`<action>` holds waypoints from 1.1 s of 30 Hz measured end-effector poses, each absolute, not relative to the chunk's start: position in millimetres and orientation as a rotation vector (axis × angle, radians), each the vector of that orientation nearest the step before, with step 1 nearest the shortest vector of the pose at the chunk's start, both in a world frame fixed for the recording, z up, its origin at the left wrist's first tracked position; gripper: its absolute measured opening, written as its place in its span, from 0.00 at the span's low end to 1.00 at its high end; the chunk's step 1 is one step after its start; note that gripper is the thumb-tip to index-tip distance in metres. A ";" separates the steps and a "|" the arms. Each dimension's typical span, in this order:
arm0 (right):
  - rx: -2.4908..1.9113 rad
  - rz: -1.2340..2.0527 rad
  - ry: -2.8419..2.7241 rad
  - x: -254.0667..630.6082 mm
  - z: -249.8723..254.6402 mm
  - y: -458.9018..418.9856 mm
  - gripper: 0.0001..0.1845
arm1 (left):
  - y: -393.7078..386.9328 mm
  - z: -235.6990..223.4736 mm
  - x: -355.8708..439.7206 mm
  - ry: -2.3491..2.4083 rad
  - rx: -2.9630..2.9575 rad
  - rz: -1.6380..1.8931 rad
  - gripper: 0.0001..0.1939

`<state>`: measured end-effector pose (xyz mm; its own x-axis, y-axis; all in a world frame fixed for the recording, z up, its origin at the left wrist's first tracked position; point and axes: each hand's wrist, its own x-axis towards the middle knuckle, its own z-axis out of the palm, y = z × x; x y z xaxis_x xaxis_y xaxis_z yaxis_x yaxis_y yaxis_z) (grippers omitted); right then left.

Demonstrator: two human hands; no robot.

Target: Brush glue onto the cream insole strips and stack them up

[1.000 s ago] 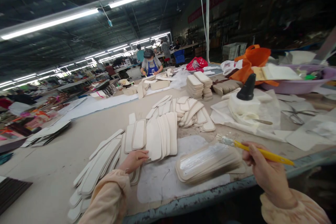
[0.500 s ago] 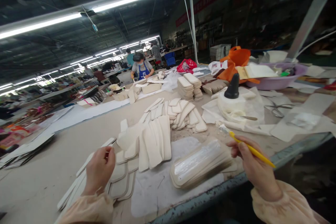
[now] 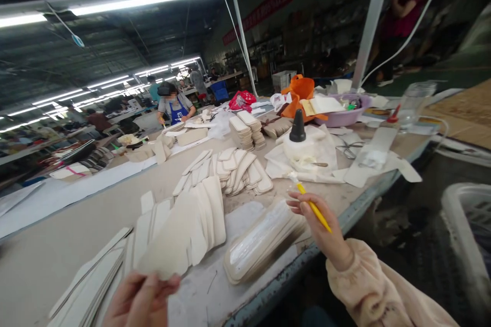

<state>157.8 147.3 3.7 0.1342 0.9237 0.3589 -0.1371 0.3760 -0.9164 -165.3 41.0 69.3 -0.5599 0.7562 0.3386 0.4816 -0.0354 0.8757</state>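
Observation:
My left hand (image 3: 140,300) is at the bottom of the view, pinching a beige insole-shaped board piece (image 3: 172,245) and holding it up off the table. My right hand (image 3: 320,225) is closed round a yellow-handled brush (image 3: 312,208), bristles pointing away toward the glue bottle. Just left of that hand lies a stack of boards with a glossy, wet-looking top (image 3: 261,242). Fanned rows of dry beige pieces (image 3: 207,209) spread behind it on the long worktable (image 3: 57,245).
A white glue bottle with a black nozzle (image 3: 297,138) stands on paper, scissors (image 3: 349,149) beside it. Stacked pieces (image 3: 245,130), an orange bag (image 3: 299,89) and a purple basin (image 3: 345,115) sit further back. A person in a blue apron (image 3: 172,104) works opposite. A white basket (image 3: 468,219) is on the floor.
My left hand has left the fanned pieces, drawn back toward me and lifted one board. The view has swung right. The right hand keeps the brush.

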 end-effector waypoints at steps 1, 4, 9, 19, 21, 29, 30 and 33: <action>-0.850 0.963 -1.173 156.8 1.4 147.6 0.09 | 43.5 62.2 -143.2 1.762 0.993 1.770 0.17; -0.836 1.049 -1.200 154.1 -6.0 148.0 0.11 | 46.8 49.6 -86.7 1.392 0.571 1.641 0.22; -0.844 1.179 -1.180 151.1 -5.6 148.2 0.14 | 47.0 53.0 -54.7 1.195 0.493 1.547 0.18; -0.973 1.021 -1.205 127.4 9.6 159.7 0.19 | 57.6 32.2 -80.3 1.382 0.682 1.268 0.11; -1.026 0.888 -1.326 125.6 8.2 161.8 0.16 | 58.8 29.4 -86.7 1.506 0.854 1.205 0.11; -1.109 0.705 -1.590 121.6 -6.4 162.1 0.13 | 54.9 8.6 -109.8 1.769 0.951 1.183 0.16; -1.120 0.698 -1.589 121.2 -8.2 162.1 0.13 | 53.0 3.2 -110.8 1.777 0.918 1.204 0.17; -1.152 0.677 -1.585 120.1 -11.9 161.9 0.13 | 47.5 -11.2 -110.3 1.791 0.859 1.237 0.22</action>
<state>120.1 161.9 -11.9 -0.0239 0.9156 0.4013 0.3426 0.3847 -0.8571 -110.3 47.5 -11.2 -0.4667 0.8563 -0.2212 0.0965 0.2979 0.9497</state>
